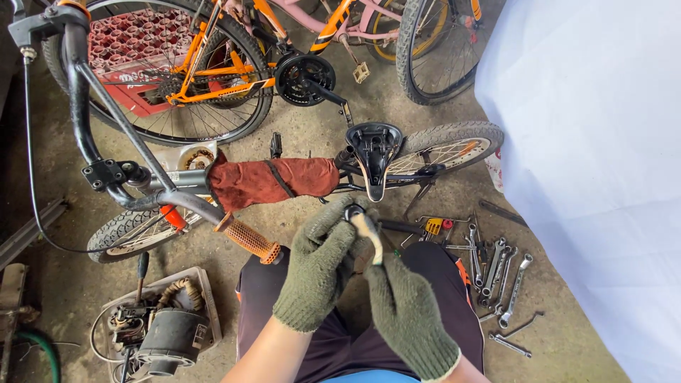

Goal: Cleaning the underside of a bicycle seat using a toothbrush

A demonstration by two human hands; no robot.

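Observation:
Both my hands wear dark green knit gloves. My left hand [318,266] is closed around a small dark round part [352,211] held up at its fingertips. My right hand [404,308] grips a thin brush-like tool with a pale tip [372,234] that touches the part. Just beyond my hands lies a small bicycle with its black saddle [374,152] showing its underside, a red cloth [273,181] wrapped on the frame, and an orange handlebar grip [248,240] next to my left hand.
Several wrenches [500,273] and small tools lie on the concrete floor at the right. A tray with an electric motor [167,333] sits at lower left. An orange bicycle [213,67], a red crate [135,50] and more wheels stand behind. A white sheet [603,163] covers the right side.

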